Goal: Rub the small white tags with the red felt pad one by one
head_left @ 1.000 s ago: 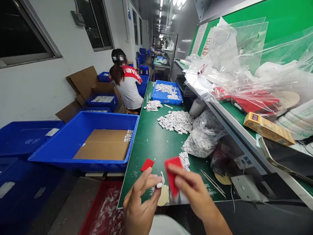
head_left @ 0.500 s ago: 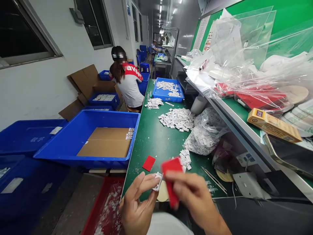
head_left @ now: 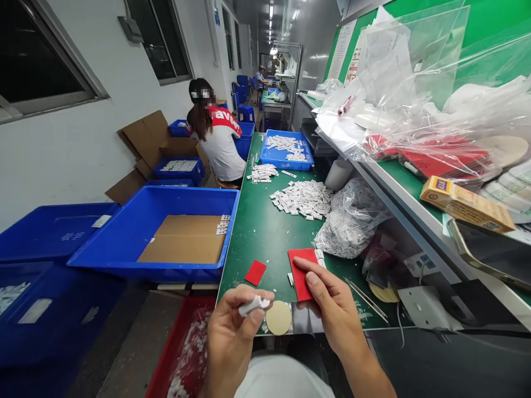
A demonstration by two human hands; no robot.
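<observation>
Between the thumb and fingers of my left hand [head_left: 236, 331] is a small white part [head_left: 254, 305], tilted. My right hand [head_left: 332, 307] pinches a red rectangular sheet [head_left: 302, 273] at its right side, over the green table [head_left: 249, 232]. A smaller red piece [head_left: 255, 272] lies flat on the table beyond my left hand. Near the table's front edge, between the hands, is a round cream disc [head_left: 278, 318]. Some white parts [head_left: 319, 257] show behind the red sheet, and a large pile of white parts [head_left: 302, 199] lies farther back.
A blue tray [head_left: 286, 163] of white parts stands at the back. A clear bag [head_left: 350, 221] of parts and tweezers [head_left: 367, 301] lie right. Left is a large blue bin [head_left: 108, 243]. A cluttered shelf [head_left: 415, 193] overhangs the right side. A seated person [head_left: 219, 143] is beyond the bin.
My hands have moved apart. The red sheet has shifted right and away from the white part, which has moved left and tilted in my left hand.
</observation>
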